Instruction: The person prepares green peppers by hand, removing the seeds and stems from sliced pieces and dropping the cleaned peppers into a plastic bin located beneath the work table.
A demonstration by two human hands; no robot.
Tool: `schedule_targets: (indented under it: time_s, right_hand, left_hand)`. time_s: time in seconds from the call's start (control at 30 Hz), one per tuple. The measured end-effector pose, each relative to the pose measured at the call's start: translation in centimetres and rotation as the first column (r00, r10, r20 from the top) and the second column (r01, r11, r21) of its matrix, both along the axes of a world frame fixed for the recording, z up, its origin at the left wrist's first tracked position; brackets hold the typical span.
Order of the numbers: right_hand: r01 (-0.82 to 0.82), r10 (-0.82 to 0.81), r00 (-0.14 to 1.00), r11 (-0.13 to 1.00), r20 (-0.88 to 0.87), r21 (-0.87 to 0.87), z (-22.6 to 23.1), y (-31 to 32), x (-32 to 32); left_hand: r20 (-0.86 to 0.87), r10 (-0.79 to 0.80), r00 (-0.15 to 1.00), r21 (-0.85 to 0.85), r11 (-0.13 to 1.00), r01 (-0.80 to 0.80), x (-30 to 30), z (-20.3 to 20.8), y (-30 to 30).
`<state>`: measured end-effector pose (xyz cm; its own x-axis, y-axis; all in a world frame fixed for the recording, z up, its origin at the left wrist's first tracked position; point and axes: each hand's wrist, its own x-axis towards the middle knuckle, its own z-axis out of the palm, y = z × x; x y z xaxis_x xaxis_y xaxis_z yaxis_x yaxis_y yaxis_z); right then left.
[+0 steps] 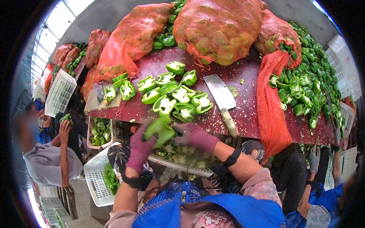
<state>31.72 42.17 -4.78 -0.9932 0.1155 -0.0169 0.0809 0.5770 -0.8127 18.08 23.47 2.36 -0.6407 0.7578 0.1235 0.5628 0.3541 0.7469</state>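
Both my hands wear purple gloves and are over the near edge of the dark red table. My left hand is closed on a green bell pepper piece, which is smeared by motion. Just right of that piece is my right hand, its fingers blurred, so whether it grips anything cannot be made out. Beyond my hands lie several halved green peppers, many with pale cores showing. A cleaver lies flat to their right, its worn handle toward me. Below my hands, a crate holds blurred green pieces.
Full orange mesh sacks line the table's far side. A loose orange mesh hangs over the near edge, beside a large heap of peppers. White crates stand at left. Other people sit at left and right.
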Motion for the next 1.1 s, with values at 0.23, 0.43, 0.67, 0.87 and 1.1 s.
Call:
schedule_targets:
  time_s: [0.23,0.43,0.67,0.87,1.1]
  right_hand:
    - [0.615,-0.48,0.787,0.661,-0.388,0.43,3.2,4.0,0.4]
    - [0.402,-0.567,0.823,0.577,-0.005,0.711,2.2,0.5,-2.5]
    - [0.505,-0.619,0.784,0.598,-0.042,0.623,0.8,1.6,-4.1]
    - [0.648,-0.627,0.748,0.62,-0.218,0.443,-0.7,3.3,-1.7]
    - [0.56,-0.471,0.828,0.732,-0.304,0.388,2.2,0.2,-0.8]
  left_hand:
    - [-0.457,0.249,0.854,0.127,0.969,-0.214,-7.7,11.4,-12.1]
    - [-0.63,0.415,0.656,-0.284,0.663,-0.693,-12.9,8.2,-29.0]
    - [-0.304,0.568,0.765,-0.066,0.788,-0.612,-9.8,-0.8,-28.8]
    - [-0.034,0.362,0.932,0.334,0.883,-0.331,-5.6,2.1,-16.7]
    - [0.099,-0.034,0.995,0.25,0.968,0.008,-2.0,-2.1,-5.0]
